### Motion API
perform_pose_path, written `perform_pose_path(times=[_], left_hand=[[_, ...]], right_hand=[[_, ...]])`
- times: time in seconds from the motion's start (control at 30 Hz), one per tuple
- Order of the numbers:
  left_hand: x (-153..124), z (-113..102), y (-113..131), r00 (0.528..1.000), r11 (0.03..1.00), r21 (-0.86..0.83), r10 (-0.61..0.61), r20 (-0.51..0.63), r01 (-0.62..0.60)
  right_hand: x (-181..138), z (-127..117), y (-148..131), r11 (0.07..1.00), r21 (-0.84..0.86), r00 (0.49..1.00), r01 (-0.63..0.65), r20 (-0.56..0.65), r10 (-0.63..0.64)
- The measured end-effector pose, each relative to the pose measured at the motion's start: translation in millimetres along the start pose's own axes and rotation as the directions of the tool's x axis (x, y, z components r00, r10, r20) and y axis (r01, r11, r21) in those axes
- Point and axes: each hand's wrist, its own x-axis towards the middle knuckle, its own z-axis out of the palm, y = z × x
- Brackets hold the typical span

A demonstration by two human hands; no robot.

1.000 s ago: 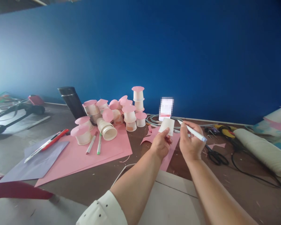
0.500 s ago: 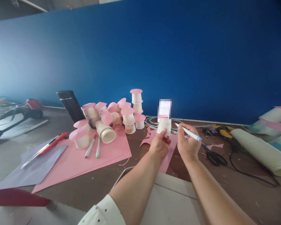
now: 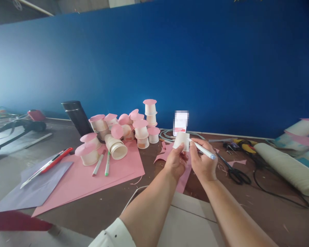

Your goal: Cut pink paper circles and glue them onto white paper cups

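Note:
My left hand (image 3: pixel 177 161) is closed around a small white paper cup (image 3: pixel 181 140), held up above the table's middle. In my right hand (image 3: pixel 204 161) is a white marker (image 3: pixel 204 151) with a pale blue end, gripped like a pen. The marker's tip is at the cup's right side; whether it touches cannot be made out. Just behind the cup stands a lit phone (image 3: pixel 180 121), its screen blurred. Pink paper scraps (image 3: pixel 164 152) lie beneath my hands.
Left of my hands, cups with pink paper tops (image 3: pixel 141 128) stand in a cluster beside nested cups (image 3: pixel 118 150). Two markers (image 3: pixel 107 164) and a red box cutter (image 3: pixel 58 157) lie on paper sheets. Black scissors (image 3: pixel 238 175), cables and a long cup stack (image 3: pixel 285 168) are at right.
My right hand has moved left, bringing the marker's tip up to the cup. The cup has shifted slightly right and down in view.

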Motion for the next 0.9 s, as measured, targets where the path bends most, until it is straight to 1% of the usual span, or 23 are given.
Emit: perform_pose_path(times=[0.27,0.5,0.73,0.9], left_hand=[[-2.5,1.8,0.4,1.000,1.000,0.024,-0.014,-0.021,0.015],[-2.5,3.2,1.1,0.999,1.000,0.007,0.000,-0.032,0.001],[-1.4,2.4,1.6,1.000,1.000,-0.006,0.010,0.001,-0.010],[-1.1,1.8,1.3,1.000,1.000,-0.009,-0.010,-0.012,0.010]], right_hand=[[0.8,-0.8,0.5,1.000,-0.008,1.000,0.001,0.012,-0.001],[2.9,-1.8,-0.5,0.997,-0.042,0.997,-0.067,0.033,0.068],[1.1,-2.1,-3.1,0.992,-0.005,0.989,-0.124,0.086,0.124],[2.0,-2.6,-3.3,0.995,-0.005,0.992,-0.098,0.074,0.098]])
